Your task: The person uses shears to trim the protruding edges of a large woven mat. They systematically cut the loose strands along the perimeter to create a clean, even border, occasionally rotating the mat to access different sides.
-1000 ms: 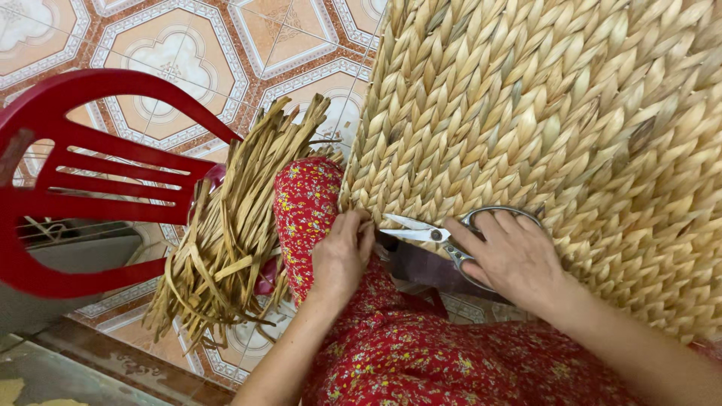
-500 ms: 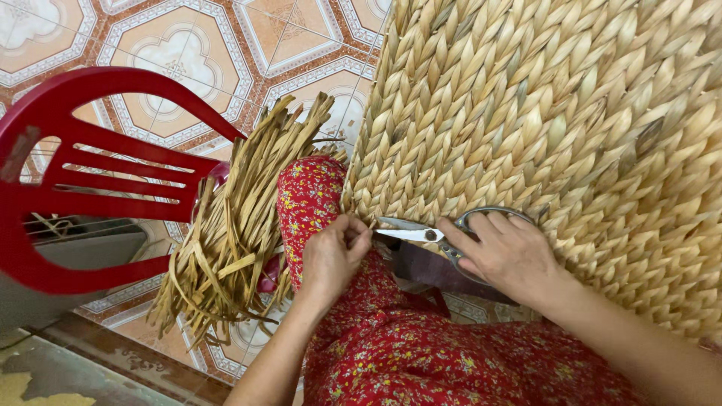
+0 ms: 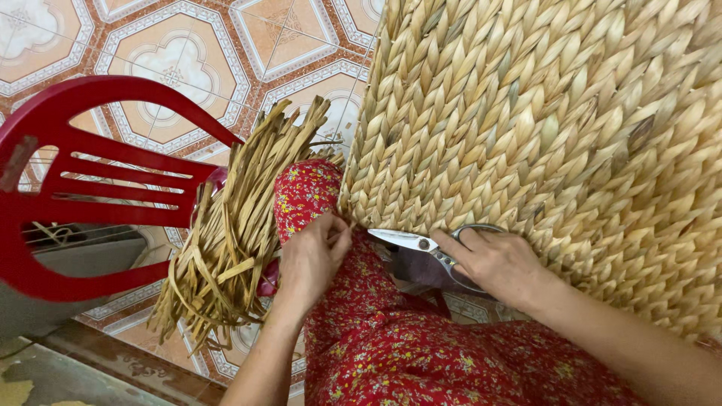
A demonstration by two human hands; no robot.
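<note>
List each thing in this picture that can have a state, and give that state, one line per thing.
Scissors: blades slightly parted, tips at the mat's lower edge.
Woven mat: propped over the lap, braided surface facing the camera.
Right hand: closed through the scissor handles.
Left hand: fingers pinching at the mat's edge.
Loose straw strips: bundled, draped beside the knee.
Red plastic chair: tipped, on the tiled floor.

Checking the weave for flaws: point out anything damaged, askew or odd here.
Nothing looks damaged. The woven mat shows an even braided pattern with no visible gaps. The only untidy part is the bundle of loose fibre strips splaying over the red-clothed knee. The left hand pinches the mat's lower edge; the right hand holds scissors there.
</note>
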